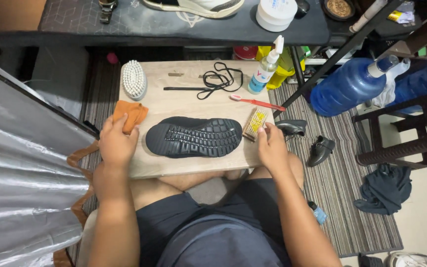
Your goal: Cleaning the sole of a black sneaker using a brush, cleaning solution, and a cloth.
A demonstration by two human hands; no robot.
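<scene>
A black shoe (193, 137) lies sole-up in the middle of a small wooden board (184, 101) on my lap. My left hand (116, 143) rests at the board's left edge, its fingers on an orange cloth (133, 113). At the right of the shoe's toe, my right hand (271, 146) touches a small wooden brush with yellowish bristles (254, 123); whether it grips the brush I cannot tell.
On the board's far side lie a white-bristled oval brush (134, 79), black laces (213, 81), a red toothbrush (258, 103) and a spray bottle (266, 66). A dark desk (174, 27) stands beyond. Small black shoes (320, 150), blue water jugs (350, 86) and a brown chair (411, 133) are right.
</scene>
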